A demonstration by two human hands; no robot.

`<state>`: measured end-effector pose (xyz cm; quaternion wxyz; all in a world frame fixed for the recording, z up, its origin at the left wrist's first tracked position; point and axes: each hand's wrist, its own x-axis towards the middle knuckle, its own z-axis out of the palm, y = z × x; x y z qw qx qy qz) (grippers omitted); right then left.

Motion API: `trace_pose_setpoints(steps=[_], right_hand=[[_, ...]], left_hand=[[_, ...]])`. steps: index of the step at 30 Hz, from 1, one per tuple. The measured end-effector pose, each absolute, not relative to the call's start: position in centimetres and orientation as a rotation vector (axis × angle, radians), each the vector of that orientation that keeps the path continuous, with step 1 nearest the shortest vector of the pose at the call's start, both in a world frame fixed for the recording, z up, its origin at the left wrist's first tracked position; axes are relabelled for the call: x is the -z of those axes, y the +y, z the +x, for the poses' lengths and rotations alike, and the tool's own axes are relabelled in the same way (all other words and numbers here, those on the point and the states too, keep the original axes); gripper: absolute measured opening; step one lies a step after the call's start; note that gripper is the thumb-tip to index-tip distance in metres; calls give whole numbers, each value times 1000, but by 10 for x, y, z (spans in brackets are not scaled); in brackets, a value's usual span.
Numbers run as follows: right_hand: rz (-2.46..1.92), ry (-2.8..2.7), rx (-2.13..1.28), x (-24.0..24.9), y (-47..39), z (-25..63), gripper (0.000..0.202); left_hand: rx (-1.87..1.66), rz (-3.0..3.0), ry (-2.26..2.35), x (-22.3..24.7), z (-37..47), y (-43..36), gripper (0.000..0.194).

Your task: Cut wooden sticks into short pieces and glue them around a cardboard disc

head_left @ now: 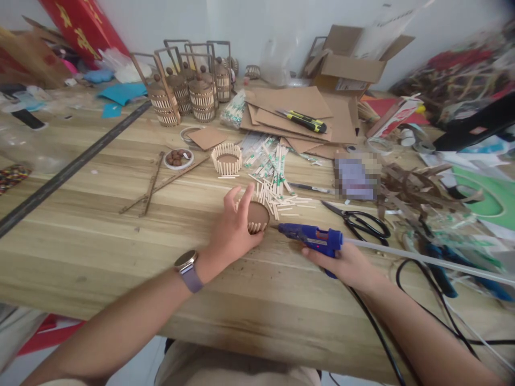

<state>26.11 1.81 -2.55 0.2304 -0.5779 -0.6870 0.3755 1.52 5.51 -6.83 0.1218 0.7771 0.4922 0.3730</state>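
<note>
My left hand (pixel 231 230) curls its thumb and fingers around a round brown disc (pixel 259 213), with short pale sticks standing along part of its edge. A blue glue gun (pixel 311 237) is gripped in my right hand (pixel 350 268), a long white glue stick running out of its back. Its nozzle points left, close to the disc's right edge; I cannot tell whether they touch. Behind the disc lie loose pale sticks (pixel 277 198), some in green-and-clear wrappers. A ring-shaped basket of upright sticks (pixel 227 160) stands just beyond my left hand.
Black scissors (pixel 362 220) lie right of the glue gun, near black cables. Several lidded stick baskets with tall handles (pixel 202 99) stand at the back. A yellow-black cutter (pixel 303 121) rests on cardboard sheets (pixel 289 102). A bowl of brown balls (pixel 178 158) sits left of the sticks.
</note>
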Motion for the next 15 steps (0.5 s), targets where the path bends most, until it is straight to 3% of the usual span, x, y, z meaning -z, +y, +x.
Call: trace_pose_setpoints(steps=[6, 15], right_hand=[[-1543, -1948, -1113, 37, 20, 267, 35], [-1628, -1947, -936, 35, 14, 261, 31]], left_hand=[[-1107, 2236, 1429, 70, 14, 55, 136], [-1098, 2242, 1434, 70, 15, 55, 127]])
